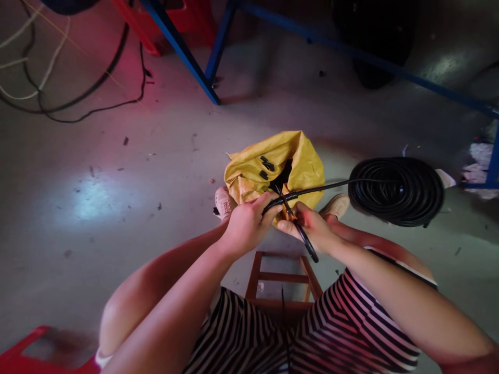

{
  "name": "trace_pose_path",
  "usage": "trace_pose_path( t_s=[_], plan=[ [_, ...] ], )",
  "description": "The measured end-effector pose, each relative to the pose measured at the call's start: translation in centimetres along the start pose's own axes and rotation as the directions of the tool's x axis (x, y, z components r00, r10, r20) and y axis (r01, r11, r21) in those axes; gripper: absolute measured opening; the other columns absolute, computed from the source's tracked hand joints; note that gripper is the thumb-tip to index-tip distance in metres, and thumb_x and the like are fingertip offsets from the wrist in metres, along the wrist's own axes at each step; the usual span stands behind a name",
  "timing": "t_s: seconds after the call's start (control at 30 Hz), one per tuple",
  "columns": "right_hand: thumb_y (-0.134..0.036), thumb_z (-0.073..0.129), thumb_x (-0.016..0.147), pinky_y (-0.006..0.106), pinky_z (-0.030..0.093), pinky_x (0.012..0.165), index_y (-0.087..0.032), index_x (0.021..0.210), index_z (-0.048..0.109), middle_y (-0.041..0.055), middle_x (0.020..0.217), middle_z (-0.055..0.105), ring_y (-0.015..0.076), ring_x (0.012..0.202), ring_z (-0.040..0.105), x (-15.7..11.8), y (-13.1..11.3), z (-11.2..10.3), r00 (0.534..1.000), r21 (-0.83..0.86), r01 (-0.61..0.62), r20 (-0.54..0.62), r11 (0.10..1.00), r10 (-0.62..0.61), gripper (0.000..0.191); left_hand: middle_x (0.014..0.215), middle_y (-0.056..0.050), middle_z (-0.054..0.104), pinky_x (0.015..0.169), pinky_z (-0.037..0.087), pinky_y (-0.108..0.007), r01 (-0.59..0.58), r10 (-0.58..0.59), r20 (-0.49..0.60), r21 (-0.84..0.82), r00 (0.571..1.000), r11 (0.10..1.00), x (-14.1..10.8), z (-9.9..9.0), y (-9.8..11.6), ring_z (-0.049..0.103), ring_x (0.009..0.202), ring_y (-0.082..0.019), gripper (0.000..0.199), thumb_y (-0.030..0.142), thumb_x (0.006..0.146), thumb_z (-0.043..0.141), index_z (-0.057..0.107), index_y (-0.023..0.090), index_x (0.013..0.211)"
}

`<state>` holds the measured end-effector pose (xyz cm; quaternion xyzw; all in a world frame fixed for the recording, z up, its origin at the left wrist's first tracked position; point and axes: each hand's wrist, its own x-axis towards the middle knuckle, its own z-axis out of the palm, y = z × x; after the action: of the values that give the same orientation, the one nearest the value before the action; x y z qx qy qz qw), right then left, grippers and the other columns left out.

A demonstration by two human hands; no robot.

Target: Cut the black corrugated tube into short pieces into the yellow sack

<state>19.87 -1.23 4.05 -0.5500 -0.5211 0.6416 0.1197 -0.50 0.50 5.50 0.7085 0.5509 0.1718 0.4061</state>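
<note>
Spotter: What do you have in each hand?

Operator: My left hand (247, 221) is closed around the black tube (331, 185), by its ribbed stretch (289, 198). My right hand (314, 228) grasps a scissor-like tool (289, 210) around its orange part, and a dark handle (306, 242) sticks out on the near side. I can't tell how far the blades are parted

Spotter: And the tube runs off to the right?

Operator: Yes, over the right part of the yellow bag (310, 161) to the coil (424, 202) on the floor. Small black pieces (267, 163) lie on the bag's far left part. The tool crosses the tube right beside my left fingers, above the bag

Spotter: So how would you handle it?

Operator: I'd pinch firmly with the left, since a ribbed surface could roll or creep. I'd set the blades square to the tube, seated in a groove if I can, because a slant would probably leave a ragged edge. My left fingertips are close to the tool, so I'd clear them before squeezing. Then I'd press smoothly from the right palm without twisting, leaving a little slack toward the coil so it doesn't tug the tube off line
</note>
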Motion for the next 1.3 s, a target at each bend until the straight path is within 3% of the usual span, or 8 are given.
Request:
trace_pose_path(
  t_s=[0.27,0.47,0.6,0.7,0.8,0.9,0.97,1.3],
  plan=[
    [-0.067,0.076,0.075,0.026,0.033,0.058,-0.023,0.081,0.045,-0.0051,0.068,0.046,0.0127,0.062,0.039,-0.1,-0.3,0.4,0.999,0.048,-0.021,-0.048,0.999,0.023,0.054,0.101,-0.008,0.076,0.08,0.055,-0.033,0.032,-0.032,0.004,-0.071,0.999,0.997,-0.1,-0.1,-0.1,0.071,0.09,-0.022,0.02,0.03,0.1,0.053,0.065,0.019,0.112],
    [-0.07,0.078,0.072,0.026,0.028,0.053,-0.023,0.079,0.045,-0.0061,0.064,0.045,0.012,0.058,0.038,-0.1,-0.1,0.7,0.997,0.106,-0.06,-0.043,0.992,0.065,0.057,0.098,-0.006,0.075,0.079,0.052,-0.03,0.075,-0.072,0.038,-0.067,0.997,0.995,0.1,-0.5,0.1,0.07,0.09,-0.021,0.018,0.029,0.101,0.053,0.066,0.018,0.109],
    [-0.07,0.078,0.071,0.026,0.026,0.052,-0.023,0.078,0.044,-0.0072,0.062,0.041,0.011,0.055,0.036,-0.1,0.1,0.8,0.993,0.103,-0.091,-0.062,0.99,0.098,0.058,0.099,-0.006,0.075,0.077,0.051,-0.029,0.061,-0.061,0.004,-0.044,0.998,0.997,0.2,-0.4,0.2,0.069,0.088,-0.02,0.017,0.028,0.102,0.053,0.065,0.018,0.106],
    [-0.066,0.076,0.077,0.026,0.031,0.055,-0.023,0.082,0.047,-0.0061,0.067,0.043,0.0123,0.06,0.04,-0.2,-0.1,0.6,0.996,0.074,-0.069,-0.053,0.995,0.073,0.053,0.099,-0.007,0.075,0.078,0.051,-0.03,0.062,-0.062,0.015,-0.014,0.998,0.998,0.0,0.0,0.2,0.069,0.088,-0.021,0.018,0.028,0.101,0.053,0.065,0.018,0.108],
    [-0.06,0.072,0.084,0.029,0.041,0.069,-0.023,0.098,0.051,-0.0018,0.082,0.056,0.0165,0.076,0.053,-0.3,-0.4,0.2,0.999,0.042,-0.035,0.019,0.999,0.034,0.045,0.094,-0.006,0.075,0.077,0.05,-0.032,0.07,-0.072,0.076,0.025,0.994,0.997,-0.2,0.6,0.1,0.068,0.083,-0.022,0.019,0.03,0.101,0.051,0.065,0.019,0.109],
    [-0.056,0.074,0.085,0.034,0.045,0.081,-0.022,0.11,0.05,0.0026,0.097,0.062,0.0208,0.091,0.059,-0.3,-0.7,-0.4,0.996,0.01,-0.043,0.077,0.999,0.042,0.048,0.093,-0.007,0.074,0.076,0.049,-0.032,0.058,-0.062,0.109,0.04,0.992,0.998,-0.4,0.9,0.0,0.068,0.083,-0.022,0.02,0.029,0.101,0.05,0.066,0.02,0.108],
    [-0.056,0.076,0.083,0.035,0.046,0.081,-0.023,0.11,0.049,0.0035,0.099,0.063,0.022,0.092,0.06,-0.2,-0.7,-0.6,0.995,-0.012,-0.056,0.082,0.998,0.056,0.05,0.092,-0.007,0.073,0.078,0.049,-0.032,0.045,-0.05,0.11,0.048,0.993,0.998,-0.4,0.9,0.0,0.068,0.084,-0.023,0.02,0.028,0.101,0.05,0.066,0.019,0.107],
    [-0.069,0.075,0.076,0.028,0.032,0.059,-0.024,0.085,0.047,-0.004,0.07,0.05,0.0146,0.063,0.044,0.5,0.6,0.0,0.996,-0.083,-0.084,-0.036,0.993,0.082,0.053,0.09,-0.008,0.071,0.08,0.053,-0.035,0.117,-0.111,0.108,-0.048,0.988,0.992,0.1,0.7,-0.4,0.068,0.083,-0.023,0.022,0.033,0.1,0.051,0.066,0.017,0.103]
  ],
)
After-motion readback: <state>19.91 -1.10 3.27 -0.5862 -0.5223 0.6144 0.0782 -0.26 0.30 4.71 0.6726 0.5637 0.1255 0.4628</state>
